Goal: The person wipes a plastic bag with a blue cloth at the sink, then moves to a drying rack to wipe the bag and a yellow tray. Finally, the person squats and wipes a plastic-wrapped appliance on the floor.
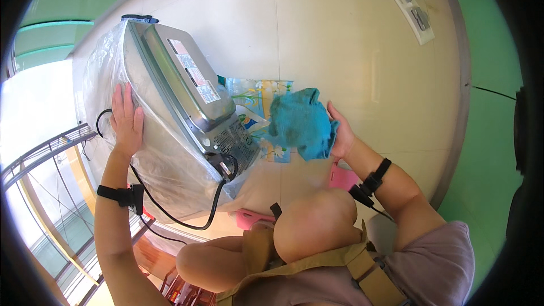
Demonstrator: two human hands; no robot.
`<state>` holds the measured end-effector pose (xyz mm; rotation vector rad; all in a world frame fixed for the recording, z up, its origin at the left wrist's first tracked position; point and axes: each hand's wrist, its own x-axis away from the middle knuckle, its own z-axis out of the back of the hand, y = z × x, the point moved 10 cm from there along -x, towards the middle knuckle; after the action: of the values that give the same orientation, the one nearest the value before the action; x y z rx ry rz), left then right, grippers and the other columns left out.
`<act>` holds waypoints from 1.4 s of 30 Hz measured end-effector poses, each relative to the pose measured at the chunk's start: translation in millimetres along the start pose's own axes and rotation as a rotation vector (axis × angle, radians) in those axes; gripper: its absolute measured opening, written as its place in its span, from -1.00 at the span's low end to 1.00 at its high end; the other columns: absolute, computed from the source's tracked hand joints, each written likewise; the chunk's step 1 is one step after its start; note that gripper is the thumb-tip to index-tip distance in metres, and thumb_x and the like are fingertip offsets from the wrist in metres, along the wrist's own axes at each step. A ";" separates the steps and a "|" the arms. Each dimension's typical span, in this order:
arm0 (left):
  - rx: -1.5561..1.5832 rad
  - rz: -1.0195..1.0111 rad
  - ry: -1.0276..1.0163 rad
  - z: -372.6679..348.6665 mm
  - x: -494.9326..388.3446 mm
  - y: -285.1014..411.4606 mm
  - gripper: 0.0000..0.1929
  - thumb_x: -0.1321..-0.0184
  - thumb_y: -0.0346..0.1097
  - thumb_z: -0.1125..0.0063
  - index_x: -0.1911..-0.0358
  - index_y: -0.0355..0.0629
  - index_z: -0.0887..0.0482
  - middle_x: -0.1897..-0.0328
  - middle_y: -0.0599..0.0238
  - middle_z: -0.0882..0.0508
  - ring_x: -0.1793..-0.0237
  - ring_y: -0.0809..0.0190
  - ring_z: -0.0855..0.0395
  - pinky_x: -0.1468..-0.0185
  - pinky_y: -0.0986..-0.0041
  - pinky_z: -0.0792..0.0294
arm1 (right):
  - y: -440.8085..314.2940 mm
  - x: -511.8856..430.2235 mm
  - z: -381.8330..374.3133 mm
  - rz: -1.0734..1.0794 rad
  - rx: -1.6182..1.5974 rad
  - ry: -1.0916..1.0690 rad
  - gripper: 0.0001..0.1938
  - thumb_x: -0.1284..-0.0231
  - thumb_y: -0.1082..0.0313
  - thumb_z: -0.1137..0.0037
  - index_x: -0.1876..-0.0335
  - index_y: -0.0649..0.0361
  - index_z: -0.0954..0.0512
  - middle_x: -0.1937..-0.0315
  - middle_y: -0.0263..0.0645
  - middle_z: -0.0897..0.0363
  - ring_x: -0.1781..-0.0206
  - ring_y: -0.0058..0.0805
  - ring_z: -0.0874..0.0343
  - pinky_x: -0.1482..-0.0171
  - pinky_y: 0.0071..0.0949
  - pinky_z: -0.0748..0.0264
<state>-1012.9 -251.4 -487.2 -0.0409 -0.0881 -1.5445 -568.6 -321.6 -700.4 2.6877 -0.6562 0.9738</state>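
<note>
A metal-cased appliance (178, 80), its raised back panel bearing printed labels, stands partly wrapped in clear plastic sheeting (157, 157). My left hand (127, 117) rests flat on the plastic over its side, fingers spread. To the right of the appliance, my right hand (341, 131) holds a blue cloth (301, 123) by its right edge; the thumb side of the grip is partly hidden. A black power cord (214, 208) loops from the perforated lower panel past the plastic. Below the cloth lies a flower-patterned sheet (278, 155) with a white packet (250, 120).
A metal rack (46, 153) stands at the left. Pink plastic pieces (250, 219) show near my knees. A flat white mop-like head (408, 6) with a pole lies at the upper right, near the green wall (488, 127). Pale floor tiles (331, 29) surround the appliance.
</note>
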 end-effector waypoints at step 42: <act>0.010 0.006 0.010 -3.9 -2.7 -7.3 -0.34 -0.49 0.11 0.26 -0.60 0.16 0.00 -0.69 0.06 0.07 -0.64 -0.12 0.14 -0.45 -0.28 0.18 | 64.5 -70.7 -151.6 0.268 0.658 -0.358 -0.73 -0.32 0.42 -0.21 -0.09 0.11 -0.51 0.11 -0.47 -0.56 0.07 -0.65 -0.47 0.01 -0.51 -0.44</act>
<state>-1020.2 -249.3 -491.6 -0.0256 -0.0871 -1.5378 -731.7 -303.5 -628.2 3.4790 -0.9120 0.8885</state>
